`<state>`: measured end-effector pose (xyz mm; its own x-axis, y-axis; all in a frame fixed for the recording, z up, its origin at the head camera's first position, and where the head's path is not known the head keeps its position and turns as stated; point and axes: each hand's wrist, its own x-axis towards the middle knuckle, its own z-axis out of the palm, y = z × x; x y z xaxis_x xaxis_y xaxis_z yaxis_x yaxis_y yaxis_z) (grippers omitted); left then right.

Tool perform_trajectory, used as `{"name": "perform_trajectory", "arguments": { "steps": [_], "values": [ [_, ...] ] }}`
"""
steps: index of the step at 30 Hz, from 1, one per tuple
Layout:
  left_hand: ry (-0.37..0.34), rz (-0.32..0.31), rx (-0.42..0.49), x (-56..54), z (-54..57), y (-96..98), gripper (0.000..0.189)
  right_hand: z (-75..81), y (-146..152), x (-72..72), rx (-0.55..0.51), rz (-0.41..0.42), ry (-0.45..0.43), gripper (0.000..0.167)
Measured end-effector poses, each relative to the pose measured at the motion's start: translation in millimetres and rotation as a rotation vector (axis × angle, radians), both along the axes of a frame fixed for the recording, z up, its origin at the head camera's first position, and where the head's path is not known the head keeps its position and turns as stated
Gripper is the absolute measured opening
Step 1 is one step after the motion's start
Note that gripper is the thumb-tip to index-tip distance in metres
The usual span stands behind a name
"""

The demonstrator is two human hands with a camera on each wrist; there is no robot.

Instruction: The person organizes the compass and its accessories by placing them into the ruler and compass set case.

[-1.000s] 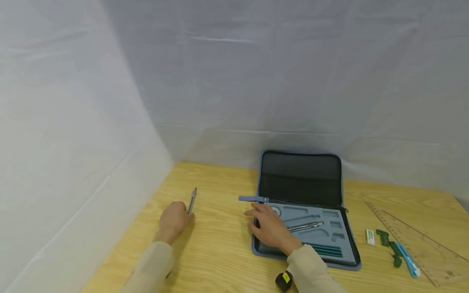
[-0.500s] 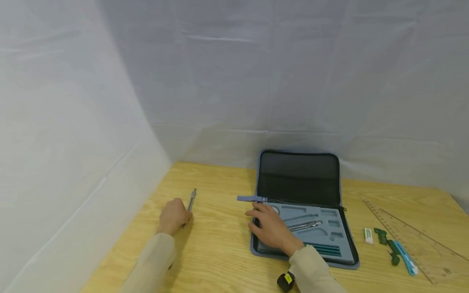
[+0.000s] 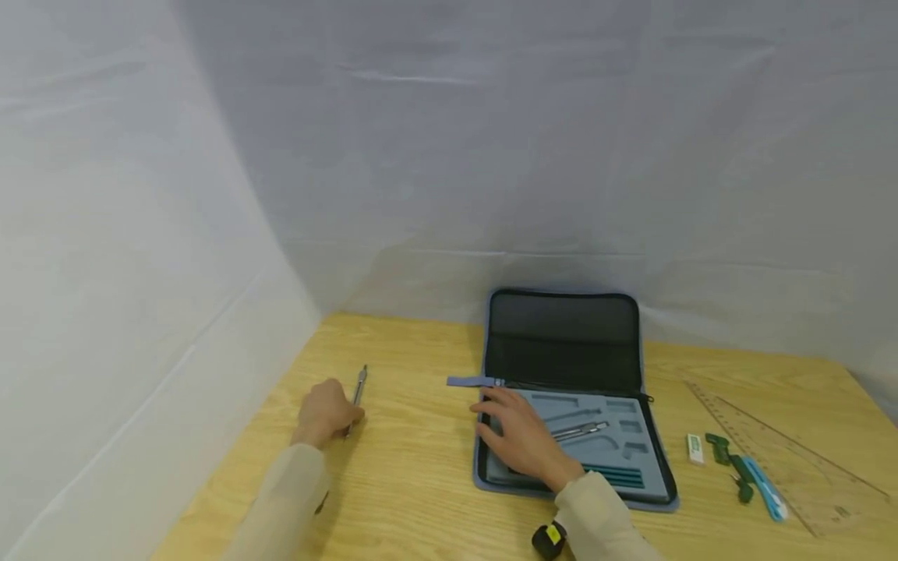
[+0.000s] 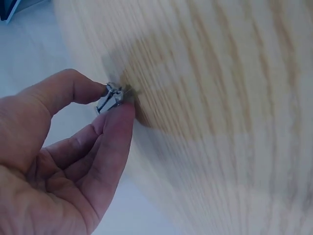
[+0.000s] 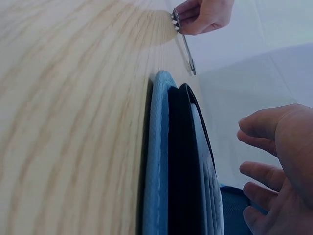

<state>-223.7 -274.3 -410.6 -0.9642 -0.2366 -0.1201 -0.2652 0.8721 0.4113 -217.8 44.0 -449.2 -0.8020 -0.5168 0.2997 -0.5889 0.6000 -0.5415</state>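
In the head view my left hand (image 3: 326,413) pinches a slim metal drawing compass (image 3: 358,389) at the left of the table. The left wrist view shows the compass (image 4: 112,97) between thumb and fingertips, close over the wood. My right hand (image 3: 522,436) hovers with fingers spread over the left side of an unzipped blue-grey case (image 3: 564,343), which hides that part of its tray. Nothing is between the right fingers in the right wrist view. Another metal compass (image 3: 579,431) and several green pencils (image 3: 617,475) lie in the case's grey foam tray (image 3: 648,448).
Right of the case lie a white eraser (image 3: 694,449), small dark green pieces (image 3: 718,448), a blue cutter knife (image 3: 766,489) and a clear set square (image 3: 814,483). A blue strap (image 3: 470,382) sticks out left of the case. White sheeting (image 3: 421,171) stands behind the table.
The left hand has shifted slightly along the compass and turned, and more of the compass's near end now shows below the fingers. The right hand stays over the case. The head view has shifted slightly.
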Motion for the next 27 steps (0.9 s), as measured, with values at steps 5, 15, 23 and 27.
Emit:
{"name": "perform_trajectory", "arguments": {
  "steps": [5,15,23,27],
  "values": [
    [0.016,-0.068,-0.008,-5.5,-0.1,3.3,0.027,-1.3,10.5,-1.2,-0.029,-0.041,0.003,0.029],
    [0.115,-0.281,-0.005,-18.8,23.8,52.1,0.026,2.3,38.5,-4.9,-0.059,-0.153,-0.007,0.029],
    [0.186,-0.496,-0.055,-23.8,33.6,103.7,0.018,1.3,63.6,-4.1,-0.063,-0.226,0.006,0.028],
    [0.225,-0.620,-0.091,-25.4,31.9,128.5,0.020,-0.1,76.9,-2.4,-0.077,-0.267,0.013,0.026]
  ]
}}
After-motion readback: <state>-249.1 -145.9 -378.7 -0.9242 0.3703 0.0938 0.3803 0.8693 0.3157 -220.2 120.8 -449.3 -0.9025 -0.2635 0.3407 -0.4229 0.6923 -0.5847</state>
